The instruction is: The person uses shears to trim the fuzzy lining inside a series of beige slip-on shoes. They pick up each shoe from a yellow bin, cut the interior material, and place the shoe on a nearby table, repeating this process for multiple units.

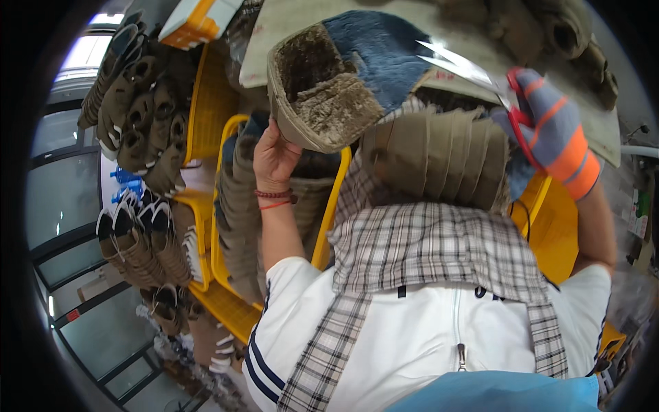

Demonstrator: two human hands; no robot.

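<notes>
My bare left hand [277, 159] grips the lower left edge of a brown shoe upper [341, 110] and holds it up over the table's near edge. Brown fleece lines its inside, and a blue lining [381, 58] covers its right side. My right hand [553, 127], in a grey and orange glove, is closed round red-handled scissors [473, 71]. Their blades stand apart and point left, with the tips at the right edge of the blue lining. Whether the blades touch the lining I cannot tell. Beneath, a row of stacked brown uppers [439, 154] rests by my checked apron.
Yellow baskets [345, 172] stand left of my lap, one packed with brown uppers [240, 206]. Shoes [141, 103] crowd racks at far left. On the pale table [295, 24] more brown pieces [563, 31] lie at the back right. Another yellow bin [552, 226] sits under my right arm.
</notes>
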